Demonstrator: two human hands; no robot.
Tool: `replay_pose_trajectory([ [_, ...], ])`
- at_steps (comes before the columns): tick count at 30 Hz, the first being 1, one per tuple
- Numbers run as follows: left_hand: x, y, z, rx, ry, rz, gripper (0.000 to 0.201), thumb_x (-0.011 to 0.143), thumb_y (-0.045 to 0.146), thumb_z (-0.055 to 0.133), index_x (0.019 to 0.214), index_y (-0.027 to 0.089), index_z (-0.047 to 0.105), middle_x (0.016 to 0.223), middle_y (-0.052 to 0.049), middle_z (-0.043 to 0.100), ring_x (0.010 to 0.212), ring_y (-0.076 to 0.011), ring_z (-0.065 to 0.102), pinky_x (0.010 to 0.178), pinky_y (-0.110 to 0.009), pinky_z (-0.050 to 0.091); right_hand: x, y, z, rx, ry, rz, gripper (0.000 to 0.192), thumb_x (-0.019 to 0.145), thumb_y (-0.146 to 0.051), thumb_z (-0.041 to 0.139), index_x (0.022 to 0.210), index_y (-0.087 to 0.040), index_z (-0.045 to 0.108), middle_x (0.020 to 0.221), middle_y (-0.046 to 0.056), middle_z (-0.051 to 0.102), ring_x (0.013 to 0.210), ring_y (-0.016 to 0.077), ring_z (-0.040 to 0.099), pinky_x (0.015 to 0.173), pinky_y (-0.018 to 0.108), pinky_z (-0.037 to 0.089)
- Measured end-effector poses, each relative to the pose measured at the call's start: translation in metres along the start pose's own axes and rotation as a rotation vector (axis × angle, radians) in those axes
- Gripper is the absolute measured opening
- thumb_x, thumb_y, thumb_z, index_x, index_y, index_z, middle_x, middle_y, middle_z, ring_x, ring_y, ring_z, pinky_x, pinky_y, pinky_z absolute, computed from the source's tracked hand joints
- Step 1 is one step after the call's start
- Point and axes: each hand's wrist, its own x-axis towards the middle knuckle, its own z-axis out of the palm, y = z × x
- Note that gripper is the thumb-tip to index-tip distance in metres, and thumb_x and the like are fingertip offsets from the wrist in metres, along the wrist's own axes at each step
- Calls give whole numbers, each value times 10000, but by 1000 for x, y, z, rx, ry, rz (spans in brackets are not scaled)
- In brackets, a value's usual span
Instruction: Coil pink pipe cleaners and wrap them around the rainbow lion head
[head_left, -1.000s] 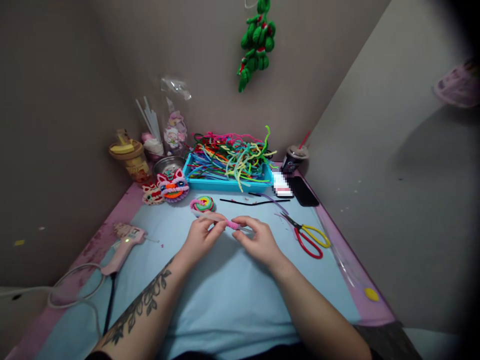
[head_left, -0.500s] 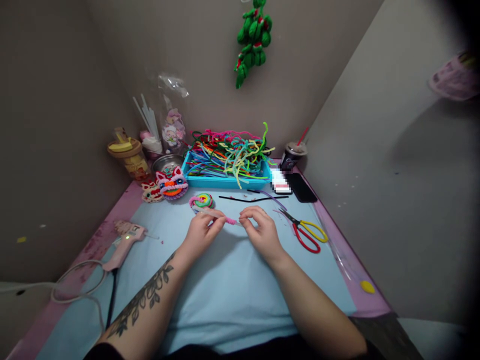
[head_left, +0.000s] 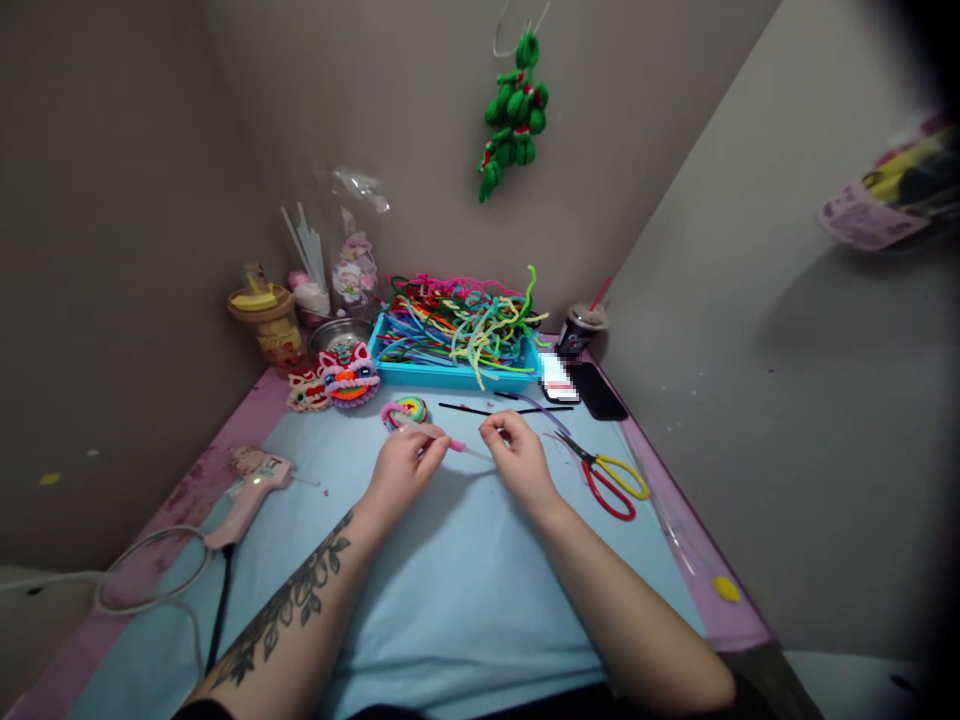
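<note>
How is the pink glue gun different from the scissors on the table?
The glue gun is pale pink and trails a cord off the table edge; the scissors have one red and one yellow handle and no cord. The glue gun lies beyond the left hand, the scissors beside the right hand. Both rest flat on the mat, and neither is touched.

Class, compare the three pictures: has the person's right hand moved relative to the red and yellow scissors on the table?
Yes. The right hand has shifted a little away from the scissors, toward the blue tray, while the scissors stay put.
</note>
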Motion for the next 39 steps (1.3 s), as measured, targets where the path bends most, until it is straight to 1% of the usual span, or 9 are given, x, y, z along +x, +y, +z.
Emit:
replay_pose_trajectory([
  [8, -1, -2, 2, 61, -71, -19, 272, 894, 303, 478, 804, 216, 720, 843, -54, 728, 815, -204, 643, 771, -301, 447, 113, 4, 42, -216, 99, -140, 174, 829, -240, 506, 693, -196, 606, 782, 50, 625, 822, 197, 564, 792, 311, 437],
  [11, -1, -2, 0, 99, -91, -27, 257, 892, 296, 486, 810, 214, 717, 836, -55, 728, 804, -209, 642, 763, -307, 434, 148, 12, 62, -355, -131, -115, 200, 844, -202, 494, 711, -182, 642, 856, 74, 653, 883, 194, 565, 844, 300, 405],
  [15, -2, 1, -2, 146, -132, -34, 239, 892, 289, 491, 822, 212, 707, 843, -55, 727, 816, -215, 638, 768, -315, 416, 167, 25, 74, -389, -308, -69, 262, 803, -257, 589, 553, -181, 606, 633, 32, 631, 682, 170, 575, 694, 262, 416],
  [19, -5, 8, -2, 206, -175, -32, 228, 896, 290, 490, 847, 211, 699, 847, -49, 725, 837, -214, 631, 786, -321, 400, 172, 34, 74, -394, -279, -16, 387, 881, -347, 450, 586, -172, 629, 556, 21, 597, 622, 171, 577, 626, 257, 414],
  [21, -5, 10, -3, 207, -176, -33, 228, 898, 284, 488, 851, 206, 696, 848, -45, 723, 842, -213, 629, 793, -324, 401, 172, 35, 73, -387, -237, -19, 304, 847, -306, 479, 630, -161, 637, 611, 32, 615, 669, 185, 595, 657, 267, 431],
  [26, -2, 5, -8, 81, -54, -88, 245, 890, 261, 480, 815, 187, 701, 852, -55, 720, 842, -203, 630, 796, -311, 423, 158, 25, 62, -316, -143, -114, 191, 777, -155, 464, 821, -172, 649, 1065, 93, 629, 1013, 206, 587, 874, 309, 438],
  [32, 3, -8, -10, -239, 116, -331, 323, 874, 390, 481, 747, 147, 651, 673, -33, 646, 648, -166, 593, 600, -255, 428, 83, 15, 26, -110, -262, -11, 384, 896, -449, 399, 1079, -195, 620, 961, 89, 697, 920, 238, 648, 815, 375, 494],
  [35, 3, -6, -8, -329, 88, -306, 323, 858, 401, 497, 705, 146, 624, 680, -27, 633, 651, -151, 580, 598, -240, 430, 36, 6, 12, -164, -338, -69, 350, 901, -430, 424, 961, -206, 686, 992, 89, 709, 955, 241, 645, 846, 373, 484],
  [39, 2, 3, -4, -365, -11, -179, 289, 855, 360, 499, 687, 153, 611, 745, -38, 645, 709, -148, 586, 656, -241, 457, -4, -6, 7, -203, -306, -80, 290, 897, -349, 472, 1042, -208, 680, 1026, 87, 707, 964, 236, 645, 840, 359, 485],
])
